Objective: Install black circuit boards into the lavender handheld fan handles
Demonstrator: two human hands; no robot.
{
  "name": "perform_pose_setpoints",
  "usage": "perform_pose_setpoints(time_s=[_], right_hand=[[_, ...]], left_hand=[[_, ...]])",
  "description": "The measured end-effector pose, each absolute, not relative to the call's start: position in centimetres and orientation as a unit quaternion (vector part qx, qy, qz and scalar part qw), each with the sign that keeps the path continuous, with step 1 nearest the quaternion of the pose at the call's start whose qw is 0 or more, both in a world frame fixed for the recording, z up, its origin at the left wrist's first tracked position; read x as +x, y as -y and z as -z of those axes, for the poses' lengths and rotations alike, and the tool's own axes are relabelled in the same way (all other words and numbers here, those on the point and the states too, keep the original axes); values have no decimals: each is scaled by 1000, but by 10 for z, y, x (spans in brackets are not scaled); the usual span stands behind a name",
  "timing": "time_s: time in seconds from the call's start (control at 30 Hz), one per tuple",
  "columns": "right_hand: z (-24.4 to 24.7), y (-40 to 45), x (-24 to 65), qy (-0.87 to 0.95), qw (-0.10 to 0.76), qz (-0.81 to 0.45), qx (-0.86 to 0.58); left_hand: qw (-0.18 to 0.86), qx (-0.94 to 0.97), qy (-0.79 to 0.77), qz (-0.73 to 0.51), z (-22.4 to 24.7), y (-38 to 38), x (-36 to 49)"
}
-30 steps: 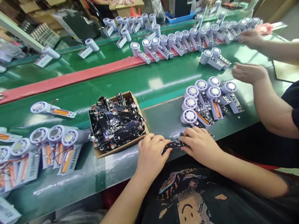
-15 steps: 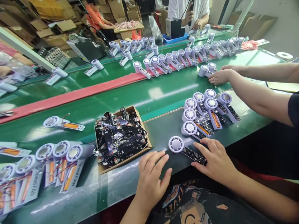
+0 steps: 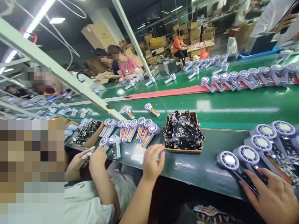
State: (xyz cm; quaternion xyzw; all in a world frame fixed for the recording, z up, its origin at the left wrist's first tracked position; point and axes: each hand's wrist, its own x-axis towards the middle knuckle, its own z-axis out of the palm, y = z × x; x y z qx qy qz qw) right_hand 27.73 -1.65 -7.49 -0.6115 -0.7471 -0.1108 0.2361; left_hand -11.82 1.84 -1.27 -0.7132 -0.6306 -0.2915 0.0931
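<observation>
My right hand (image 3: 273,194) grips the handle of a lavender handheld fan (image 3: 228,160), thumb on one side and fingers on the other. The fan lies on the bench with a black circuit board showing along its handle. Reaching over the bench's front edge, my left hand (image 3: 153,161) holds nothing that I can see, its thumb apart from its bent fingers. It is between the cardboard box of circuit boards (image 3: 183,151) and a group of fans with orange-cored handles (image 3: 153,129). More fans with boards (image 3: 259,142) are clustered beside my right hand.
A co-worker on the left holds a part in both hands (image 3: 98,157) by another box of boards (image 3: 93,140). The green conveyor (image 3: 224,109) runs behind the bench, with a red strip (image 3: 168,92) and a row of fans along it. A slanted metal post (image 3: 70,79) crosses the left.
The view has swung left, bringing the co-worker into sight. My left hand has moved left past the front of the box of boards. My right hand stays on the fan, now beside the clustered fans.
</observation>
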Motion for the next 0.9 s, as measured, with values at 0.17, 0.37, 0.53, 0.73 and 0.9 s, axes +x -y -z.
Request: perform_pose_setpoints(time_s=[0.17,0.37,0.53,0.73,0.9], right_hand=[[54,-17,247,748,172,176,-617],[45,-28,229,708,212,142,-658],[38,-3,225,740,205,154,-621],[20,2,205,792,226,119,-554],[-11,-42,165,851,197,12,-487]], left_hand=[[88,-581,785,195,16,-49,-171],[2,-541,837,88,18,-60,-164],[-40,-544,833,92,23,-26,-130],[-106,-596,754,256,55,15,-106],[-287,-630,678,246,49,41,-92]])
